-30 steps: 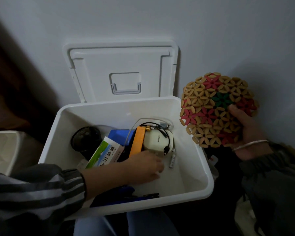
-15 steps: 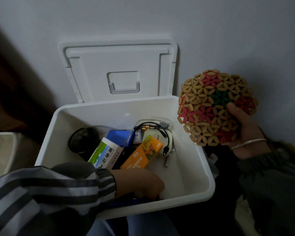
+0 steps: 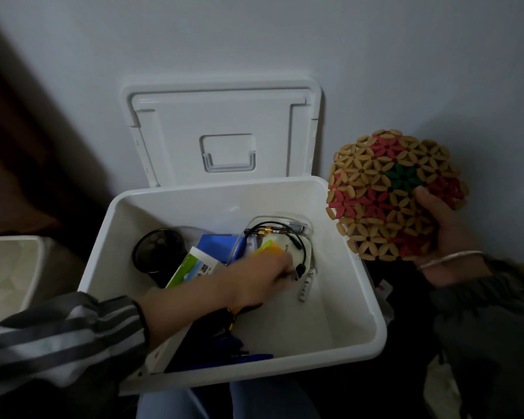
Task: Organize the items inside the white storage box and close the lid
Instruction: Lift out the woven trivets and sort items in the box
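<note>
The white box (image 3: 254,375) is open, and its lid (image 3: 224,128) leans on the wall. The left hand (image 3: 259,278) is inside, over an orange packet (image 3: 270,248). It is blurry, so I cannot tell if it grips. The right hand (image 3: 445,237) holds a round flower mat (image 3: 375,182) just beside the box.

The white storage box (image 3: 254,371) stands open, its lid (image 3: 224,128) propped upright against the wall behind it. The left hand (image 3: 254,279) reaches inside, blurred, over an orange packet (image 3: 270,247), with a black mesh cup (image 3: 158,249) at the box's left end. Just right of the box, outside it, the right hand (image 3: 445,237) grips a round flower-patterned mat (image 3: 384,195).
</note>
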Available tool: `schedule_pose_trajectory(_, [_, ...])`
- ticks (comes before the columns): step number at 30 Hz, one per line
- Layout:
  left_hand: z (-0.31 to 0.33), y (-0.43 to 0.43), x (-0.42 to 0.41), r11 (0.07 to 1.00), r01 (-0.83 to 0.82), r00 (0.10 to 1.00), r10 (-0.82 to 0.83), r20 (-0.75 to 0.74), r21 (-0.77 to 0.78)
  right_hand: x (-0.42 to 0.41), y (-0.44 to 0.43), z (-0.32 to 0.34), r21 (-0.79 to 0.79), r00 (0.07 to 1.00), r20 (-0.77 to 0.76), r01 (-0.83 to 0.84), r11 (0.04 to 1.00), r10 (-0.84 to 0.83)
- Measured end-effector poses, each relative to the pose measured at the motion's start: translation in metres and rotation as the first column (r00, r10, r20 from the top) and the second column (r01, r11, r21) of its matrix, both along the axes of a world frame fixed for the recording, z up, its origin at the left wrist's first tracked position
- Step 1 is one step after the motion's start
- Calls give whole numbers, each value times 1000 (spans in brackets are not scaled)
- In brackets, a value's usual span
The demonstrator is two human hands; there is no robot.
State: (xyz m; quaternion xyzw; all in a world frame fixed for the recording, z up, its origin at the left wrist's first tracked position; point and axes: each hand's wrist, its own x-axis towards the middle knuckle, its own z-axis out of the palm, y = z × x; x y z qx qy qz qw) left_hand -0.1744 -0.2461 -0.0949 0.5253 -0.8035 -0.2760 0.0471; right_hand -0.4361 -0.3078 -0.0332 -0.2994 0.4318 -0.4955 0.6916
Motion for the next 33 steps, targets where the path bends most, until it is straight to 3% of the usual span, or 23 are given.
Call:
schedule_pose_trajectory(1, [5, -8, 3, 988, -110, 993, 113, 22, -107, 0, 0, 1, 1, 1000, -1, 6, 1000, -6])
schedule_pose_trajectory(3, [9, -25, 8, 927, -233, 925, 305, 227, -295, 1, 1, 5, 6, 1000, -11, 14, 1000, -14])
schedule_pose_trajectory(6, [1, -35, 9, 913, -180, 763, 364, 534, -365, 1, 1, 7, 50, 999, -47, -8, 999, 10])
schedule_pose_trajectory(9, [-8, -21, -3, 899, -30, 819, 274, 505, -438, 0, 2, 11, 77, 994, -104, -20, 997, 28])
schedule_pose_trajectory(12, [-25, -2, -12, 787, 362, 827, -24, 562, -499, -2, 4, 14, 93, 983, -174, -40, 995, 56])
schedule_pose_trajectory(14, [-39, 5, -12, 664, 599, 722, -206, 661, -447, -3, 5, 17, 114, 976, -206, -53, 992, 76])
schedule_pose_trajectory(16, [-49, 4, -13, 555, 757, 558, -273, 784, -345, -5, 7, 21, 129, 968, -229, -74, 989, 102])
schedule_pose_trajectory(19, [-59, -3, -17, 482, 863, 313, -277, 908, -150, -6, 12, 29, 154, 939, -308, -113, 981, 157])
schedule_pose_trajectory(21, [-64, -6, -21, 448, 892, 208, -271, 940, -68, -4, 16, 35, 158, 916, -359, -130, 979, 179])
schedule_pose_trajectory(28, [-68, -20, -26, 452, 886, 229, -223, 947, -108, 3, 32, 51, 158, 837, -501, -163, 974, 221])
schedule_pose_trajectory(33, [-56, -24, -10, 494, 869, 159, -231, 960, -25, 9, 38, 48, 220, 758, -567, -237, 946, 321])
